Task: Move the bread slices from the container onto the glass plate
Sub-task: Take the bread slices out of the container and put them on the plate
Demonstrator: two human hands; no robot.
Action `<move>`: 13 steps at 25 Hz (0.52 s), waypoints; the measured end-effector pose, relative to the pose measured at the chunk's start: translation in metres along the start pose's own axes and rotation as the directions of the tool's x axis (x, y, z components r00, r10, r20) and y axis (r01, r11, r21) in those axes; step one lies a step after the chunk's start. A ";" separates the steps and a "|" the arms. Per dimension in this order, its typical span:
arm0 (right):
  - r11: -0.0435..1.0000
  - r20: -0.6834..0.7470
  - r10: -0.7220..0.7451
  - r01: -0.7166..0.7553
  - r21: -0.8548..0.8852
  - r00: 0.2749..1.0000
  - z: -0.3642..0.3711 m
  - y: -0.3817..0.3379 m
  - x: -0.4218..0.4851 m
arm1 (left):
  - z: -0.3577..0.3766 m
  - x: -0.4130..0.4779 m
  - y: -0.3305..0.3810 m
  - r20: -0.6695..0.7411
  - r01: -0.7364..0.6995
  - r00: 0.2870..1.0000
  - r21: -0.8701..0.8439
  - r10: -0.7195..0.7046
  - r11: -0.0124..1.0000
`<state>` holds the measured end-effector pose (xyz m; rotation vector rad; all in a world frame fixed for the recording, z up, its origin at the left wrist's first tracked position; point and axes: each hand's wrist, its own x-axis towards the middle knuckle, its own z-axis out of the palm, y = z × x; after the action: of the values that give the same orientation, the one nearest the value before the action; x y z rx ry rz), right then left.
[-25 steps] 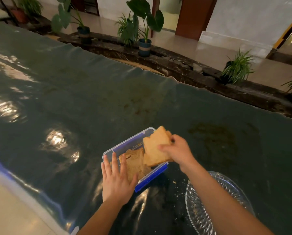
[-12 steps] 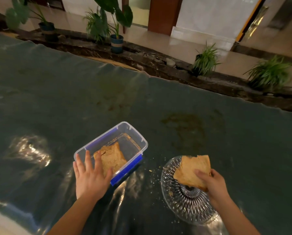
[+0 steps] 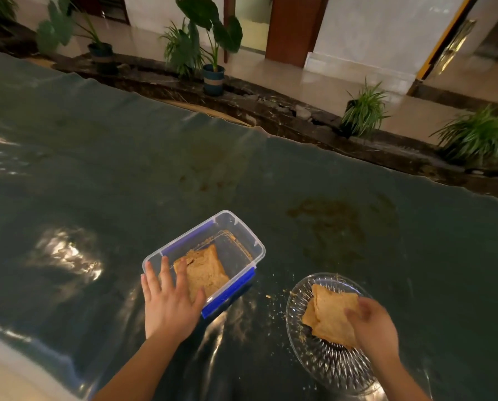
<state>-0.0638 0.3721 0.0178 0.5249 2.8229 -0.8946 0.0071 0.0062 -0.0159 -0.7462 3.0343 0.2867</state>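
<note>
The right hand [image 3: 372, 322] has come down since half a second ago; the bread slice [image 3: 333, 314] it held above the glass plate [image 3: 323, 363] now lies on the plate's near-left part, seemingly over another slice whose edge peeks out at the left; the fingers [image 3: 357, 309] are still clamped on its right edge, though that hand is blurred. The left hand [image 3: 169, 302] stays where it was, laid flat with fingers spread on the near corner of the plastic container [image 3: 242, 235], pressing rather than gripping anything; one slice in the container [image 3: 204, 270] remains, partly under the fingertips, as before. Crumbs [image 3: 273, 302] are scattered on the dark green bench [image 3: 126, 169] between container and plate; the two vessels sit near each other, not touching; potted plants [image 3: 210, 47] stand beyond the far edge.
</note>
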 end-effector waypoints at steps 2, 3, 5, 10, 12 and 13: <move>0.992 0.031 -0.124 0.122 0.037 0.992 0.004 -0.040 -0.008 | 0.001 0.001 -0.001 -0.001 -0.002 1.000 0.007 0.002 1.000; 0.979 0.051 -0.185 0.180 0.093 0.981 0.008 -0.063 -0.011 | 0.002 0.001 -0.001 -0.001 -0.005 1.000 0.015 0.005 1.000; 0.940 0.099 -0.290 0.264 0.215 0.952 0.020 -0.113 -0.017 | 0.004 0.001 -0.003 -0.005 -0.009 1.000 0.027 0.009 1.000; 0.819 0.261 -0.571 0.563 0.113 0.778 0.077 -0.225 -0.026 | 0.004 0.002 -0.003 -0.014 -0.004 1.000 0.031 0.004 0.999; 0.776 0.399 -0.557 0.628 -0.061 0.728 0.108 -0.257 -0.024 | 0.005 0.002 -0.003 -0.016 -0.008 1.000 0.040 0.009 0.999; 0.765 0.474 -0.506 0.629 -0.140 0.721 0.122 -0.267 -0.022 | 0.006 0.002 -0.003 -0.018 -0.007 1.000 0.039 0.007 0.999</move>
<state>-0.1384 0.0908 0.0657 -0.5693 2.6446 -0.5373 0.0069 0.0034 -0.0223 -0.7398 3.0502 0.2217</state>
